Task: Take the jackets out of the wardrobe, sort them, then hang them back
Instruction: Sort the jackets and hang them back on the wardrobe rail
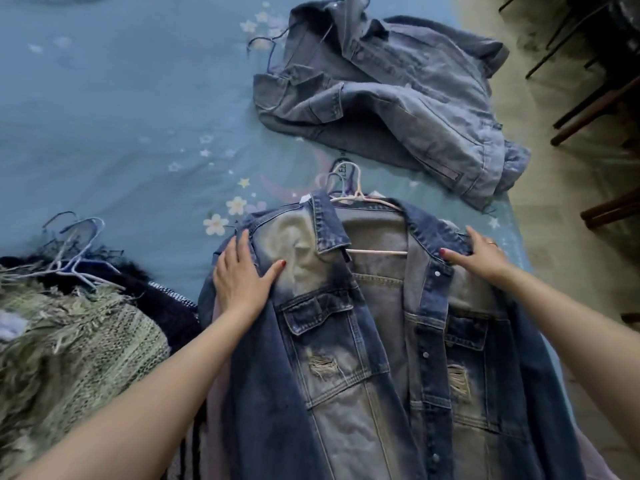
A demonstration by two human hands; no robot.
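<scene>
Looking down from our head camera, we see a blue bedsheet [104, 109] printed with small stars and flowers; spread at 6 o'clock, closest to us, lies a dark faded denim jacket [346, 358] with ripped patches, open at the front and hung on a pale pink hanger [375, 251] whose hook points to 12 o'clock. Our left hand [242, 278] lies on the jacket's left shoulder at 9 o'clock of the collar, fingers fairly straight and spread, thumb angled inward, pressing rather than gripping; our right hand [483, 254] rests on the opposite shoulder at 3 o'clock, fingers reaching over the shoulder seam, and we cannot tell whether they curl under the cloth.

At 1 o'clock a lighter denim jacket [388, 95] lies crumpled, apart from ours, with a thin wire hanger [266, 46] poking out at its top left. At 8 o'clock sits a heap of 2 or more fringed knit garments [69, 341], green over dark, with thin hangers [78, 247] on top. Chair legs [588, 109] stand on the floor at 2 o'clock.

We judge the denim to be thick, fairly heavy and stiff at the seams, not slippery and not fragile; the safest hold is probably the hanger's hook, or both shoulders where the hanger supports them.
</scene>
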